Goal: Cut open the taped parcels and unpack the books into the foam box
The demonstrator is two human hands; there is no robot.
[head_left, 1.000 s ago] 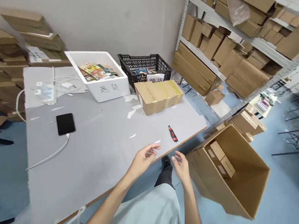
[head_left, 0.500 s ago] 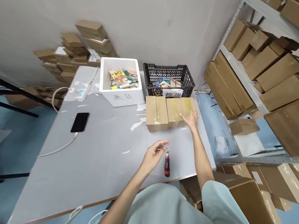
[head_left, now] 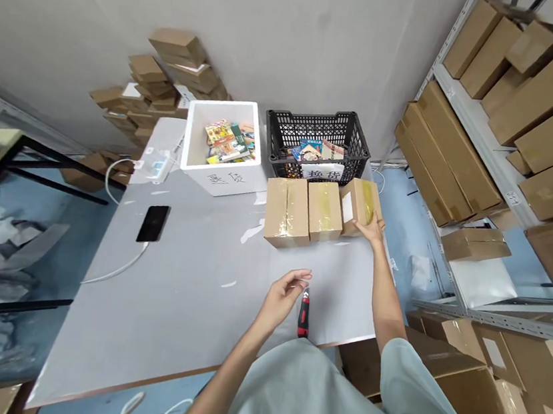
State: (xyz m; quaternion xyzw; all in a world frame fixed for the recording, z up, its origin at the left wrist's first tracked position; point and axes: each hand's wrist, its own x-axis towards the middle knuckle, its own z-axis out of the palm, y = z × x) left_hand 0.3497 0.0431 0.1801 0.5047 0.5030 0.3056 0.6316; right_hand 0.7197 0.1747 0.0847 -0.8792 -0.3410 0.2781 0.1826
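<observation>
Three taped cardboard boxes stand in a row on the grey table: a left box (head_left: 288,212), a middle box (head_left: 324,209) and a right box (head_left: 364,201), which is turned slightly and shows a white label. My right hand (head_left: 370,230) is on the front of the right box, fingers spread along its lower edge and right side. My left hand (head_left: 286,295) hovers over the table in front of the boxes, fingers curved, thumb and fingertips apart, holding nothing. Just beside its fingertips lies a red and black tool (head_left: 304,314), close to the table's front edge.
Behind the boxes are a white foam box (head_left: 224,180) and a black crate (head_left: 321,115), both with booklets. A phone (head_left: 153,224) on a cable lies left. Shelves of cartons (head_left: 489,136) stand right; flat cartons (head_left: 178,47) are stacked behind the table.
The right box has moved right, away from the middle box, and turned, so its label shows. My right hand has moved right with it. The camera view has shifted a little.
</observation>
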